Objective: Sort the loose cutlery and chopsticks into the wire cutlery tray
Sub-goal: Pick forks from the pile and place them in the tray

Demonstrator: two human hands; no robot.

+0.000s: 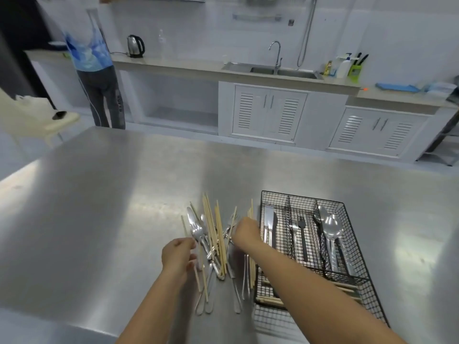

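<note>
A heap of loose wooden chopsticks point(211, 219) and steel cutlery point(197, 230) lies on the steel table. To its right stands the black wire cutlery tray point(347, 212); it holds knives point(268, 222), forks point(301, 234), spoons point(331, 229), and chopsticks point(347, 287) in the near crosswise compartment. My left hand point(177, 255) rests at the heap's left edge, fingers curled on chopsticks. My right hand point(246, 230) reaches into the heap's right side, fingers bent down among the pieces; what they grip is hidden.
The steel table point(99, 194) extends far to the left and back. Another person point(95, 70) stands at the far counter on the left. A kettle point(135, 45), a sink point(283, 70) and white cabinets line the back wall.
</note>
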